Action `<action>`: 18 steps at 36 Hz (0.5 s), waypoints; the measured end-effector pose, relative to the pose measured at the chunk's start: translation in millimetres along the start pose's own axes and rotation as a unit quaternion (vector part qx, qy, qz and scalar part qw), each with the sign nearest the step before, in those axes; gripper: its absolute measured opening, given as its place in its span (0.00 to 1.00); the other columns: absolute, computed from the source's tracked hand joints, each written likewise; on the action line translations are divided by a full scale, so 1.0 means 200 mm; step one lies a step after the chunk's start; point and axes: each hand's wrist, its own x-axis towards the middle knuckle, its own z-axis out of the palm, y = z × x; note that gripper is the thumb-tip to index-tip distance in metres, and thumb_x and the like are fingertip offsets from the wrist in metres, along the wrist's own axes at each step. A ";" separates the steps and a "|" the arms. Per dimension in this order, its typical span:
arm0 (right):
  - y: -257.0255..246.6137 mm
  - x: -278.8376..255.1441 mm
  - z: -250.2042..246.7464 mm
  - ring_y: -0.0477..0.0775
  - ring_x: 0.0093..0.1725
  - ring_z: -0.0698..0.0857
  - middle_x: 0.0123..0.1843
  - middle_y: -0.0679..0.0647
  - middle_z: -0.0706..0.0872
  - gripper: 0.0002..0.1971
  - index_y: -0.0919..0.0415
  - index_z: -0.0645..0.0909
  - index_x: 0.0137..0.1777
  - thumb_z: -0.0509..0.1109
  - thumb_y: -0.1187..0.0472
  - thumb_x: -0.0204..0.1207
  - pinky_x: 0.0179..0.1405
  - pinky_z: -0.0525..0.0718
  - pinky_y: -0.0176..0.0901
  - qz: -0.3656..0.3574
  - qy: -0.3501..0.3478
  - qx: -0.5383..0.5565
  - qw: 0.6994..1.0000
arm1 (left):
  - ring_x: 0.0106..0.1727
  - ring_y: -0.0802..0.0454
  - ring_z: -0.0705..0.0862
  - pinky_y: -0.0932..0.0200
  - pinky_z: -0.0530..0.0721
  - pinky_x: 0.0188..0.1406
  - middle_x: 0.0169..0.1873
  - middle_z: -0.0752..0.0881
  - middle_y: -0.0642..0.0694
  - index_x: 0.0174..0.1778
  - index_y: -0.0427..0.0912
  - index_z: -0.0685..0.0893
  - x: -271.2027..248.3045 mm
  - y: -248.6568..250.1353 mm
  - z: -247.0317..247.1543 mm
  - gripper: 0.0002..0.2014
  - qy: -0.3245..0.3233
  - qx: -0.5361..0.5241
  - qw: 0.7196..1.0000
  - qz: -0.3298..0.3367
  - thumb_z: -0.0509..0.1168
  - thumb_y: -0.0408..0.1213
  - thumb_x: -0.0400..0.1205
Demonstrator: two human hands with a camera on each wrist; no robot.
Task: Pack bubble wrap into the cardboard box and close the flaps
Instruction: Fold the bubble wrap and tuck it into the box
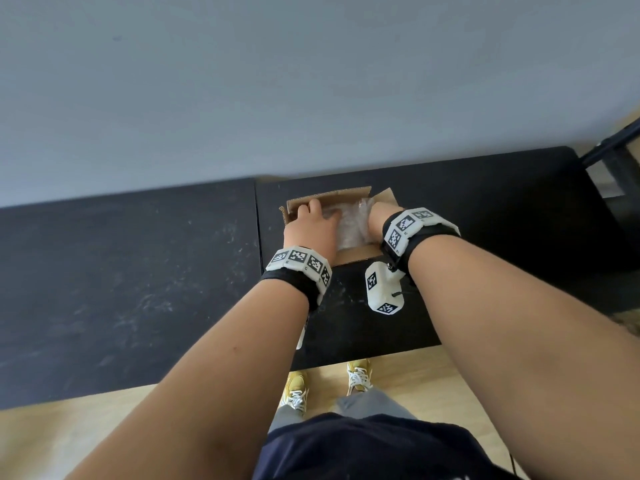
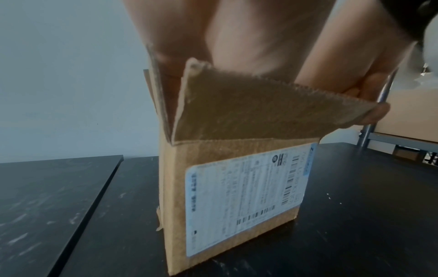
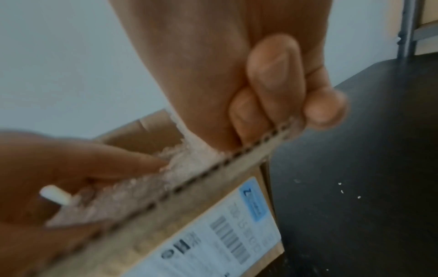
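A brown cardboard box (image 1: 329,197) with a white shipping label (image 2: 244,196) stands upright on the black table (image 1: 485,220), its top flaps up. Clear bubble wrap (image 1: 349,226) fills its opening. My left hand (image 1: 310,223) reaches in from the left and presses its straight fingers (image 3: 113,161) down on the wrap (image 3: 132,195). My right hand (image 1: 377,216) is at the box's right side. Its curled fingers (image 3: 272,84) pinch the right end of the near flap (image 2: 260,108), whose corrugated edge (image 3: 213,168) runs under them. The box's inside below the wrap is hidden.
A seam (image 1: 258,237) divides two black tabletops just left of the box. A pale wall rises right behind it. A metal shelf frame (image 2: 369,131) stands at the table's right end. The table's front edge (image 1: 363,355) lies above a wooden floor and my shoes.
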 end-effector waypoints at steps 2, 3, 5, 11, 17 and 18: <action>-0.03 -0.01 -0.01 0.69 0.72 0.76 0.69 0.65 0.78 0.20 0.65 0.76 0.71 0.62 0.55 0.84 0.71 0.73 0.63 0.075 -0.029 0.008 0.997 | 0.71 0.40 0.68 0.47 0.81 0.54 0.72 0.65 0.38 0.76 0.53 0.69 0.00 0.00 0.00 0.27 0.000 0.001 1.000 0.000 0.63 0.34 0.80; -0.04 -0.01 -0.02 0.69 0.70 0.77 0.66 0.64 0.80 0.19 0.64 0.78 0.66 0.59 0.52 0.85 0.71 0.72 0.65 0.096 -0.033 0.020 0.995 | 0.71 0.39 0.68 0.47 0.81 0.54 0.72 0.65 0.38 0.76 0.52 0.70 0.00 0.00 0.00 0.27 -0.002 0.002 1.000 -0.001 0.64 0.34 0.80; -0.04 0.00 -0.01 0.65 0.60 0.83 0.57 0.60 0.84 0.19 0.64 0.81 0.54 0.54 0.51 0.87 0.61 0.77 0.55 0.090 -0.008 0.041 0.995 | 0.71 0.39 0.68 0.47 0.81 0.54 0.71 0.66 0.38 0.74 0.52 0.71 0.00 0.00 -0.01 0.26 -0.002 0.004 1.000 -0.002 0.64 0.34 0.80; -0.01 -0.03 0.07 0.58 0.55 0.87 0.53 0.54 0.88 0.12 0.57 0.84 0.54 0.58 0.61 0.84 0.42 0.74 0.45 0.050 0.117 0.002 0.992 | 0.70 0.40 0.69 0.48 0.81 0.51 0.71 0.66 0.38 0.76 0.54 0.70 0.00 0.00 0.01 0.27 0.005 0.015 1.000 -0.001 0.64 0.35 0.79; 0.02 -0.10 0.12 0.59 0.50 0.87 0.48 0.54 0.87 0.06 0.58 0.81 0.54 0.63 0.62 0.81 0.40 0.74 0.46 0.007 0.201 0.006 0.980 | 0.70 0.40 0.69 0.49 0.81 0.52 0.71 0.66 0.39 0.77 0.53 0.69 -0.01 0.00 0.04 0.27 0.013 0.028 1.000 0.002 0.63 0.35 0.81; 0.03 -0.10 0.13 0.60 0.48 0.87 0.46 0.54 0.86 0.06 0.58 0.77 0.55 0.63 0.62 0.80 0.39 0.73 0.47 -0.010 0.222 0.020 0.975 | 0.70 0.40 0.70 0.49 0.81 0.53 0.71 0.66 0.38 0.77 0.53 0.68 -0.01 0.00 0.04 0.27 0.014 0.029 0.999 0.000 0.63 0.35 0.81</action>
